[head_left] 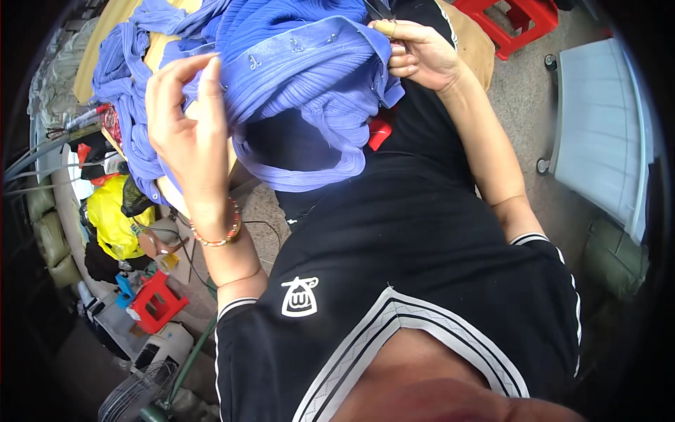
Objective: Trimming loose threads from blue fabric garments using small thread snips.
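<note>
A pleated blue-violet garment (295, 77) is bunched up in front of my chest, with a flat band along its edge that carries small metal hooks. My left hand (186, 130) grips a fold of the cloth at its left side, fingers curled into the fabric, a beaded bracelet on the wrist. My right hand (415, 53) pinches the right end of the band between thumb and fingers. More of the same blue cloth (119, 63) lies heaped on a wooden table (98, 42) at the upper left.
A yellow bag (112, 218), a small red stool (156, 301), cables and a floor fan (137, 390) crowd the floor at the left. Another red stool (517, 21) stands at the top right. A white panel on castors (598, 133) is at the right.
</note>
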A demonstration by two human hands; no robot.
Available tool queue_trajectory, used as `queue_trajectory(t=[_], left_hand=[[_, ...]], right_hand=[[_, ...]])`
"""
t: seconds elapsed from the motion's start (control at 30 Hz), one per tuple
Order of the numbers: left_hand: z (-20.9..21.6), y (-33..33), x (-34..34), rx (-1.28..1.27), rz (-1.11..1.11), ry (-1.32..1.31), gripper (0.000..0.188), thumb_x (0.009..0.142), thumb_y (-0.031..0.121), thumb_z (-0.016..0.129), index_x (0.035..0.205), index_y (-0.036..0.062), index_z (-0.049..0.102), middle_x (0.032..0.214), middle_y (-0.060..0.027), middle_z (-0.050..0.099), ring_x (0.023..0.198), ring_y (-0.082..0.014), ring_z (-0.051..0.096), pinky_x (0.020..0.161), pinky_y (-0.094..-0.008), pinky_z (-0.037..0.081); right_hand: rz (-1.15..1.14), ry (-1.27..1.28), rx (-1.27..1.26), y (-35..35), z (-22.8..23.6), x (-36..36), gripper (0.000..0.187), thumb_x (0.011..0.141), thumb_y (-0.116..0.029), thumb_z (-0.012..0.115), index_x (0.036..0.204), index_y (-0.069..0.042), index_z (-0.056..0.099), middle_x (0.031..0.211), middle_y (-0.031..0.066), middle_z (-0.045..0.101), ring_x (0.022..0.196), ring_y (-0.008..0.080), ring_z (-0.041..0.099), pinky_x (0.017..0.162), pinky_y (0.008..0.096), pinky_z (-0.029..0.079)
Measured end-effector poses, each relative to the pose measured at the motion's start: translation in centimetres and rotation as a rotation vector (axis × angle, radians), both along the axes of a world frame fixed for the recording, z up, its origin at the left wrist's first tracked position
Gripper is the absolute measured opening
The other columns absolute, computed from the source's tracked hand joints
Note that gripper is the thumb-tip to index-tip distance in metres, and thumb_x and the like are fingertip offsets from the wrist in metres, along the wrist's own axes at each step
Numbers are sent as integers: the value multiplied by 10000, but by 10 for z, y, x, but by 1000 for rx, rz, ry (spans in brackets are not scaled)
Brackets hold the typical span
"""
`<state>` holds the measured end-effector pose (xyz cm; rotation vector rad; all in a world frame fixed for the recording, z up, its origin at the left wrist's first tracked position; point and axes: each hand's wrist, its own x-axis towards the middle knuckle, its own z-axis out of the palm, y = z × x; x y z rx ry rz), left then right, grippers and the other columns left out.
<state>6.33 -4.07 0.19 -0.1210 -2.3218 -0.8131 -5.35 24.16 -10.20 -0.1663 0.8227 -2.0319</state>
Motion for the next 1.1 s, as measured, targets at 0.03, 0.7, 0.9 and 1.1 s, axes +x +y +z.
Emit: queue_trajectory(t=[0.03,0.7,0.9,1.1], left_hand=[[3,11,-2,-50,-17,28,96,845,102,752,915,48,716,933,-62,657,896,-205,602,831,-315,456],[8,14,-3,65,-237,-240,203,816,29,752,1009,9,693,1065,-105,654,1063,-210,612,934,-314,474],[7,8,5,-165,-259,-47,173,761,-32,769,878,26,655,882,-77,649,866,-228,637,794,-311,507],[2,11,28,-217,-202,-129,360,760,-53,738,1094,75,690,960,-77,594,830,-200,579,719,-307,504]], right_hand=[[-39,10,30,1,0,2,274,1001,-198,549,1206,-34,627,736,-56,453,515,-3,333,436,135,285],[-19,153,160,2,44,2,292,972,-216,662,758,-146,478,595,-103,347,451,-10,263,417,171,203],[-129,390,254,4,53,4,169,936,-159,685,829,-62,598,649,-78,442,489,5,328,439,175,237],[-186,818,414,12,76,17,88,885,-76,713,906,2,679,792,36,671,664,83,600,602,222,458]])
